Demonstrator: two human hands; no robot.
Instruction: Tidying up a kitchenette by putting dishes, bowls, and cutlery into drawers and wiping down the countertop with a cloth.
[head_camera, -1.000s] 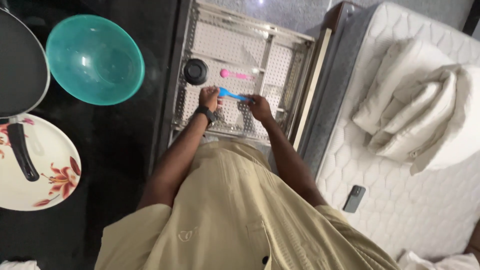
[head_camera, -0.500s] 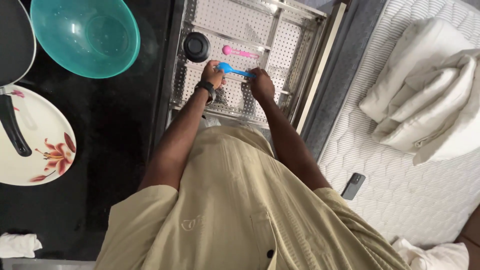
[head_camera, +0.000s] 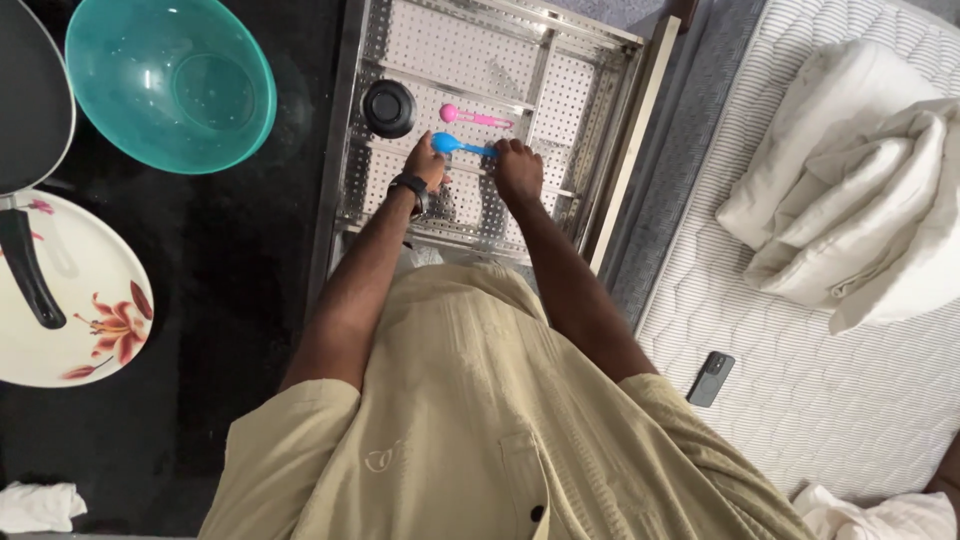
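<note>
Head view: looking straight down over the person's chest at a perforated steel drawer tray.
Grip: the right hand (head_camera: 517, 170) is closed on the handle end of a blue spoon (head_camera: 457, 146); the left hand (head_camera: 428, 162), with a dark watch (head_camera: 409, 190) on its wrist, sits just below the spoon's bowl, fingertips touching it. Whether the left fingers pinch the bowl or only rest against it cannot be told.
Blue spoon: lies crosswise over the middle of the steel tray (head_camera: 585, 100), bowl toward the tray's left side, handle running right into the right hand.
Pink spoon: a pink spoon (head_camera: 470, 117) lies just above the blue one, apart from it, in the same direction, bowl to the left.
Black lid: a round black lid (head_camera: 388, 107) sits at the tray's left edge, near both spoon bowls.
Counter: a black countertop (head_camera: 230, 270) lies left of the tray; a teal bowl (head_camera: 170, 85) stands at its top edge, a floral plate (head_camera: 85, 300) at its left edge with a black pan handle (head_camera: 25, 265) across it.
Right of the tray: a white mattress (head_camera: 830, 400) carries folded white bedding (head_camera: 850, 210) and a dark phone (head_camera: 710, 378).
</note>
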